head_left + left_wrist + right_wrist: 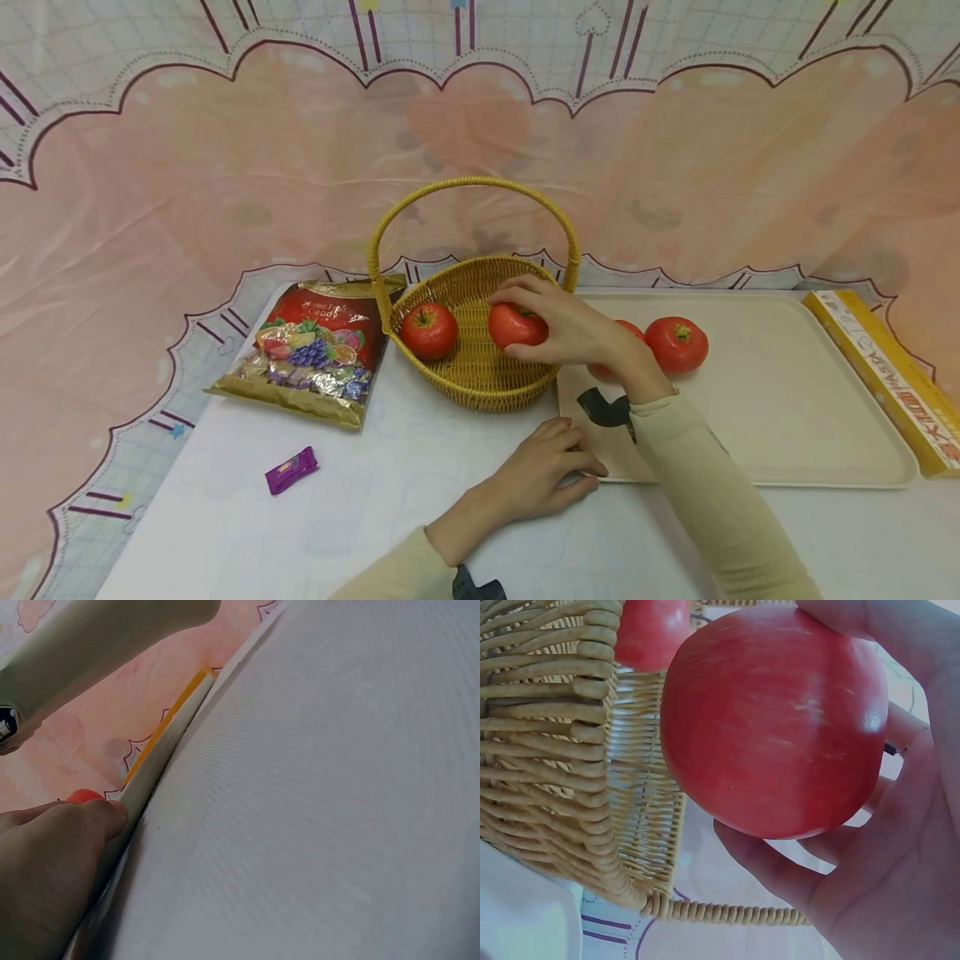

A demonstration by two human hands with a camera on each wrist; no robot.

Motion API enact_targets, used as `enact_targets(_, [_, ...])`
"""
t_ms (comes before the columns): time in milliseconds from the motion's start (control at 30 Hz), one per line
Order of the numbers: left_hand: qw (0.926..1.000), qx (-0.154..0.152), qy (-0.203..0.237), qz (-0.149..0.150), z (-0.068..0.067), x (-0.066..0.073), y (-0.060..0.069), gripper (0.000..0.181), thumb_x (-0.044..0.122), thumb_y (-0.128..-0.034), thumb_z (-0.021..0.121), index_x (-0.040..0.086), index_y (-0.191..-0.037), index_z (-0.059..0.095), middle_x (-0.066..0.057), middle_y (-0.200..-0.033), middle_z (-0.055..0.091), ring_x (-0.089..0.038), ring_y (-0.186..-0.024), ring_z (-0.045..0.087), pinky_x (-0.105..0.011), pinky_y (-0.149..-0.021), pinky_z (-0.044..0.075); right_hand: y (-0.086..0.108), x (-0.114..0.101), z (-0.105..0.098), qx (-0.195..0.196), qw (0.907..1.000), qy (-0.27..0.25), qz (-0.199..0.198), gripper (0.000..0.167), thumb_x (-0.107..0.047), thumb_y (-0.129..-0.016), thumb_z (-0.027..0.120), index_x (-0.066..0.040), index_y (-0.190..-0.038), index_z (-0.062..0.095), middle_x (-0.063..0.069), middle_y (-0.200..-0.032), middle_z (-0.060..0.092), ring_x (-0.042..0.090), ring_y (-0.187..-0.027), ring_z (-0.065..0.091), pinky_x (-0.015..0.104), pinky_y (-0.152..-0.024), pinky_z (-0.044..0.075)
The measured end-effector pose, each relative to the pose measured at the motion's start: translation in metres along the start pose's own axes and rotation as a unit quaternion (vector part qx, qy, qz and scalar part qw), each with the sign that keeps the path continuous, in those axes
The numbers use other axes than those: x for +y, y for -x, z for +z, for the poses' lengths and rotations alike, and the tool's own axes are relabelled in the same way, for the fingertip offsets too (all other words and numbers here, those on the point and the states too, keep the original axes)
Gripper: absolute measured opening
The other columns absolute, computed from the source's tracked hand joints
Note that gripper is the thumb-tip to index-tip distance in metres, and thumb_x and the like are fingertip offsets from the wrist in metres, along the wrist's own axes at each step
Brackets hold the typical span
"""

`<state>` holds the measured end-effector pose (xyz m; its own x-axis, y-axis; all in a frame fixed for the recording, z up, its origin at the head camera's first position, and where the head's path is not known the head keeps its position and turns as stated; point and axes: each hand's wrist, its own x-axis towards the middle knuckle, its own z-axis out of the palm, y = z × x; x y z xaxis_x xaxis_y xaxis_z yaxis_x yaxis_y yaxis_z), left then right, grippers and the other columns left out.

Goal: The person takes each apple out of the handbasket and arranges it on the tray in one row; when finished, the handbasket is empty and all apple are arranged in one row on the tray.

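My right hand (573,325) grips a red apple (517,325) over the right part of a yellow wicker basket (491,398) with a tall arched handle. Up close in the right wrist view, thumb and fingers curve round the apple (772,724), near the basket's woven rim (592,750). Another apple (429,331) sits inside the basket on the left. My left hand (543,471) rests at the front left corner of a beige tray (787,400), fingers touching its edge. Two apples lie on that tray, one in plain sight (677,345) and one (628,330) partly behind my right arm.
Left of the basket lies a red and gold bag of fruit candy (315,342). A small purple wrapped candy (292,471) is on the white table in front of it. A long yellow pasta box (888,375) lies along the tray's right side. A patterned cloth hangs behind.
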<state>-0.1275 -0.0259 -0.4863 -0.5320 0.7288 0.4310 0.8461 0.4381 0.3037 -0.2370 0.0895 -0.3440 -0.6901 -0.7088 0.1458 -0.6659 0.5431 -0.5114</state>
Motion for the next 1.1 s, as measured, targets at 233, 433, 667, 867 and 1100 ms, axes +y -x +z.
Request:
enact_targets(233, [1.0,-0.005,-0.001,-0.003,-0.001,0.001,0.0,0.014,0.032,-0.0905,0.061,0.03,-0.1,0.07,0.012,-0.094,0.056,-0.007,-0.102,0.049,-0.028,-0.11,0.033,0.007,0.001,-0.001,0.004,1.0,-0.004,0.007,0.055,-0.037,-0.082,0.068,-0.03,-0.133,0.048,-0.003,-0.139,0.039,0.02,-0.12,0.046,0.042,-0.093,0.049])
enact_targets(433, [1.0,-0.006,-0.004,0.0,-0.001,0.0,0.0,0.014,0.032,-0.0908,0.06,0.03,-0.101,0.07,0.013,-0.094,0.056,-0.007,-0.102,0.049,-0.027,-0.111,0.032,0.014,0.001,-0.003,0.01,0.9999,-0.008,0.01,0.057,-0.039,-0.082,0.069,-0.031,-0.134,0.048,-0.004,-0.14,0.039,0.021,-0.12,0.047,0.044,-0.093,0.05])
enact_targets(667, [0.9999,-0.01,0.006,-0.003,0.0,0.0,0.0,0.014,0.032,-0.0909,0.06,0.03,-0.101,0.071,0.014,-0.093,0.056,-0.006,-0.101,0.049,-0.026,-0.111,0.031,0.024,0.0,-0.005,0.02,0.9996,-0.008,0.02,0.056,-0.041,-0.082,0.069,-0.036,-0.133,0.046,-0.007,-0.141,0.039,0.02,-0.121,0.047,0.043,-0.092,0.05])
enact_targets(867, [1.0,-0.006,-0.002,-0.001,0.0,0.0,0.0,0.014,0.032,-0.0909,0.06,0.03,-0.101,0.071,0.014,-0.093,0.057,-0.006,-0.101,0.05,-0.026,-0.112,0.029,0.032,0.001,-0.006,0.028,0.9991,-0.002,0.03,0.055,-0.041,-0.082,0.069,-0.037,-0.131,0.047,-0.01,-0.139,0.039,0.02,-0.122,0.046,0.044,-0.091,0.05])
enact_targets(1100, [0.9999,-0.01,-0.004,0.0,-0.001,0.0,0.0,0.015,0.033,-0.0912,0.06,0.03,-0.101,0.071,0.014,-0.093,0.057,-0.006,-0.103,0.05,-0.027,-0.113,0.029,0.04,0.005,-0.005,0.037,0.999,0.004,0.024,0.054,-0.039,-0.082,0.07,-0.033,-0.132,0.048,-0.008,-0.139,0.04,0.02,-0.125,0.044,0.044,-0.092,0.05])
